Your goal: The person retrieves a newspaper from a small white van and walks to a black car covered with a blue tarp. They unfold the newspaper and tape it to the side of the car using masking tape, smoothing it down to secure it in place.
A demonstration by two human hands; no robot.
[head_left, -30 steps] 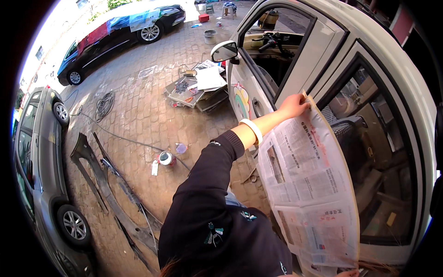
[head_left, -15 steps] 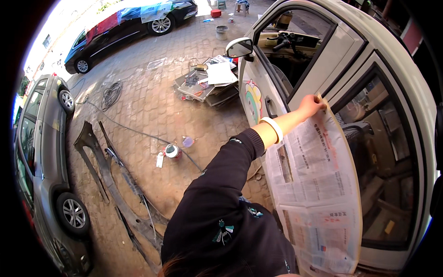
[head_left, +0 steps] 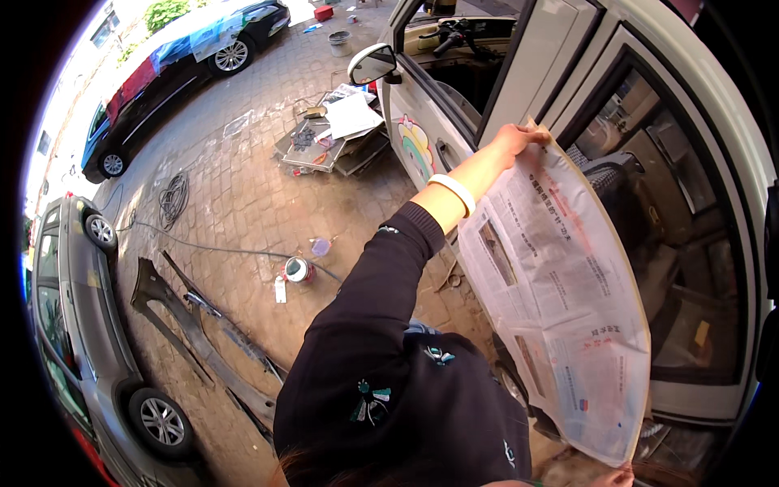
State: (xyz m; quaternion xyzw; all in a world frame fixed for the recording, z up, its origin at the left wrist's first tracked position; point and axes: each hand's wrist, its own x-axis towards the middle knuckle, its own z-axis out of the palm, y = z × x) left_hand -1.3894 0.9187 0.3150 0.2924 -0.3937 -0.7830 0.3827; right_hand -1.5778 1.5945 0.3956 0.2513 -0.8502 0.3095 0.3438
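A long newspaper sheet (head_left: 560,292), edged with a yellowish strip like masking tape, is stretched alongside the cream vehicle's side. My left hand (head_left: 519,140), arm extended in a black sleeve and a white band on the wrist, pinches its upper corner near the door pillar. At the lower corner, low in the picture, part of my right hand (head_left: 621,476) shows, its fingers closed on the sheet's end. The rest of that hand is cut off by the frame edge. Behind the sheet's right edge is the vehicle's rear side window (head_left: 673,219), bordered in black.
The front door has a side mirror (head_left: 372,64) and a colourful sticker (head_left: 416,149). On the brick paving lie stacked panels (head_left: 333,134), an open can (head_left: 299,269), a coiled cable (head_left: 174,200) and a dark fender-like part (head_left: 191,325). A grey car (head_left: 101,325) stands at left.
My view has shifted, moving the vehicle up and left in the picture. The sheet's lower end has swung rightward, and my right hand's fingers now show at its lower corner. My left hand keeps its pinch.
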